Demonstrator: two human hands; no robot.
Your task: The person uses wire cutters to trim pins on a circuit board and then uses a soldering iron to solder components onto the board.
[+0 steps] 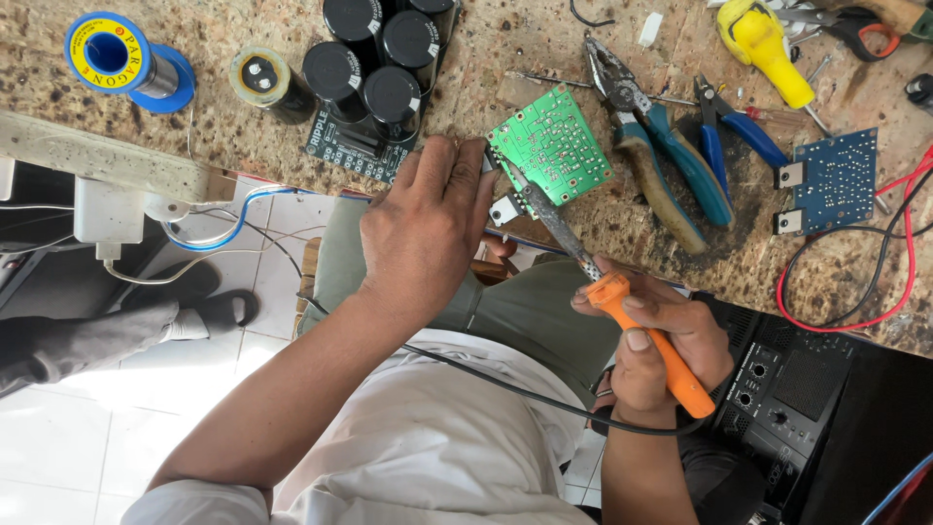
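Left hand: the left hand (pixel 428 228) lies knuckles-up with fingers pressed together on the near edge of the green circuit board (pixel 551 146), seemingly pinning it so it cannot slide; what the fingertips pinch underneath I cannot tell.
Right hand: the right hand (pixel 661 340) is wrapped tight round the orange handle of the soldering iron (pixel 607 287), held like a pen, so the tip slants up to the board's edge beside the left fingers.
Board: half on the table (pixel 544 49), its near corner overhanging the edge, which puts it close to both hands.
Cord: a black cable (pixel 505 381) trails from the iron across the person's lap.
Beyond the left hand: a board of black capacitors (pixel 374 73), and farther left a solder spool (pixel 121 53).
Beyond the right hand: teal-handled pliers (pixel 661 160), blue-handled cutters (pixel 734 126), then a blue circuit board (pixel 831 180) with red and black wires.
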